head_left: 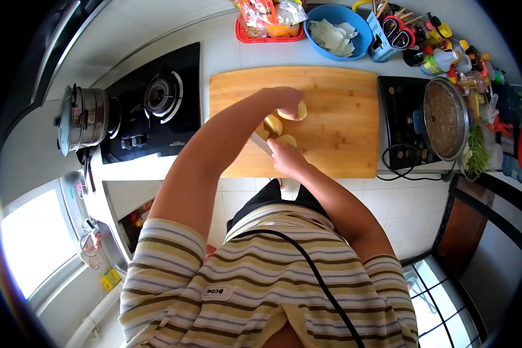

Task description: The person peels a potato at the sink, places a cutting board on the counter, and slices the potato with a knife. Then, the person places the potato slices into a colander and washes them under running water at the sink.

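My left hand point(285, 101) reaches over the wooden cutting board point(342, 124) with its fingers closed around a pale yellow potato piece point(301, 111). Closer to my body, my right hand point(287, 159) grips a knife, its handle hidden in the fist. The knife's blade point(261, 144) points toward the board's left side. Between the two hands lie more potato pieces point(273, 124), and another cut piece point(286, 141) sits right beside my right hand, partly covered by it.
A blue basin point(362, 37) with pale sliced vegetable and a red basket point(267, 39) of packets stand behind the board. Left is a gas stove point(156, 130) with a steel pot point(87, 119). A pan point(445, 119) rests on the right cooktop, near bottles and a cord point(409, 174).
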`<act>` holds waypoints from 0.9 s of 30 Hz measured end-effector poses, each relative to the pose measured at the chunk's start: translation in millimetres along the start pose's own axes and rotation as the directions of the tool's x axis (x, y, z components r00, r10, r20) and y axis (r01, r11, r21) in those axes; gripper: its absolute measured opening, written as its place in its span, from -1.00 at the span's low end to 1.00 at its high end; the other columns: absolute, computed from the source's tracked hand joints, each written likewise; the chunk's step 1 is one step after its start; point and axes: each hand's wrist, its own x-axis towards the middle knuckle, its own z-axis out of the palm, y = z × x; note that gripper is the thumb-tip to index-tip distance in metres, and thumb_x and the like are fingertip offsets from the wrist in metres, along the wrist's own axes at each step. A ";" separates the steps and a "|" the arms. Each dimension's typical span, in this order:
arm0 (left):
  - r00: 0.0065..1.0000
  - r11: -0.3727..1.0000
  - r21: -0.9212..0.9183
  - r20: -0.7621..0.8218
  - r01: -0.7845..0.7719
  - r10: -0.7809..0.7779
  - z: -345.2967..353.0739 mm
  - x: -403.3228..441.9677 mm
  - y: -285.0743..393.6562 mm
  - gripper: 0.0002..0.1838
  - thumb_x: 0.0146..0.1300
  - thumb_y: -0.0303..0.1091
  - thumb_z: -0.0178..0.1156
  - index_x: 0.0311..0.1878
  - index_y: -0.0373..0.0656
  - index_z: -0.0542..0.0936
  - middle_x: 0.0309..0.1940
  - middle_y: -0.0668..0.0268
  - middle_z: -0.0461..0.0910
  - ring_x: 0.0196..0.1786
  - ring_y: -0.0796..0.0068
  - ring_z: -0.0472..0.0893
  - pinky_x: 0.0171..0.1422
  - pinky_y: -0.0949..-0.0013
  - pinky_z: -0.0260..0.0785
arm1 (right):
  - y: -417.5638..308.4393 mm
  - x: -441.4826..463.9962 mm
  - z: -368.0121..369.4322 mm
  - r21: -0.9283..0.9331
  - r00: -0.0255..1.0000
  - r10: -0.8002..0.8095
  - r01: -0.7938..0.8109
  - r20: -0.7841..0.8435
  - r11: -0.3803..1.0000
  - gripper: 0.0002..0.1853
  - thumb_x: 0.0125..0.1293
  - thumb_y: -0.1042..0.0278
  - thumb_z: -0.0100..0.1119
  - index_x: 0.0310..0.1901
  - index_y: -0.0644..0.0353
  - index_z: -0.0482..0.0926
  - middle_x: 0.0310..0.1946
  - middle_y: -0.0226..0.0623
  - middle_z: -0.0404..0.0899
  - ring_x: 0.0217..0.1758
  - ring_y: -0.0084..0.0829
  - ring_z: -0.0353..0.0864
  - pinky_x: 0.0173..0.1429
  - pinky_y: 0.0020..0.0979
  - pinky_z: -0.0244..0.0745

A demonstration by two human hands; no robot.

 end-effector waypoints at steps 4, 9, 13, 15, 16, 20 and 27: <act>0.936 0.828 -0.533 -0.351 -0.172 -0.031 -36.4 -56.1 -25.2 -0.41 0.05 -0.25 0.33 0.15 -0.09 0.36 -0.13 0.17 0.51 -0.03 0.33 0.50 0.03 0.28 0.38 | 19.1 -9.5 -13.8 0.041 0.994 0.058 -0.054 -0.096 0.998 -0.70 0.07 0.55 0.08 -0.11 0.26 0.33 -0.43 0.04 0.57 -0.29 0.09 0.57 -0.24 0.01 0.44; 0.840 0.411 -0.824 -0.501 -0.389 -0.210 1.4 -161.1 -37.3 -0.38 0.14 -0.45 0.25 0.28 -0.01 0.29 -0.16 0.31 0.49 -0.12 0.52 0.48 -0.20 0.41 0.44 | 33.1 -15.3 -30.2 -0.025 0.934 0.087 -0.102 -0.345 0.994 -0.65 0.10 0.54 0.09 -0.05 0.29 0.33 -0.39 0.08 0.56 -0.27 0.14 0.55 -0.22 0.00 0.44; 0.839 -0.019 -0.947 -0.275 -0.321 -0.469 100.3 -114.5 -55.7 -0.42 0.12 -0.53 0.20 0.24 -0.12 0.29 -0.06 0.23 0.44 -0.06 0.40 0.48 -0.18 0.38 0.45 | 27.9 -8.2 -33.0 0.205 0.927 0.309 -0.266 -0.213 0.942 -0.71 0.12 0.56 0.05 -0.09 0.33 0.34 -0.35 0.13 0.54 -0.24 0.19 0.52 -0.19 -0.04 0.42; 0.819 0.126 -0.928 -0.368 -0.350 -0.439 117.4 -95.4 -53.1 -0.40 0.05 -0.60 0.18 0.21 -0.17 0.28 0.06 0.14 0.36 0.03 0.25 0.46 -0.14 0.31 0.48 | 24.3 -3.2 -29.2 0.207 0.927 0.304 -0.261 -0.220 0.943 -0.72 0.13 0.57 0.04 -0.10 0.34 0.34 -0.36 0.14 0.54 -0.24 0.18 0.52 -0.19 -0.04 0.42; 0.662 0.632 -0.697 -0.654 -0.339 -0.366 123.9 -89.0 -50.8 -0.38 0.01 -0.63 0.15 0.21 -0.14 0.29 0.11 0.11 0.30 0.10 0.16 0.41 -0.09 0.25 0.48 | 23.3 -1.9 -27.6 0.207 0.927 0.302 -0.258 -0.221 0.944 -0.73 0.13 0.57 0.03 -0.10 0.34 0.34 -0.36 0.14 0.54 -0.23 0.18 0.52 -0.19 -0.04 0.42; 0.677 0.985 -0.156 -0.733 -0.072 -0.067 137.2 -103.4 -44.8 -0.31 -0.08 -0.70 0.05 0.22 0.00 0.32 0.30 0.10 0.12 0.36 0.00 0.15 0.14 0.11 0.43 | 15.2 2.5 -21.8 0.163 0.925 0.286 -0.251 -0.252 0.954 -0.74 0.13 0.58 0.04 -0.11 0.34 0.35 -0.39 0.15 0.54 -0.26 0.17 0.54 -0.22 -0.03 0.43; 0.492 0.443 -0.855 -0.518 -0.270 -0.700 157.4 -113.4 -28.5 -0.44 -0.02 -0.36 0.31 0.12 -0.18 0.43 0.07 0.06 0.43 0.14 0.11 0.47 0.07 0.19 0.47 | -12.2 -8.6 -24.8 -0.160 0.948 0.082 -0.137 -0.308 0.978 -0.67 0.14 0.58 0.06 -0.03 0.32 0.33 -0.44 0.13 0.54 -0.33 0.14 0.55 -0.27 -0.01 0.43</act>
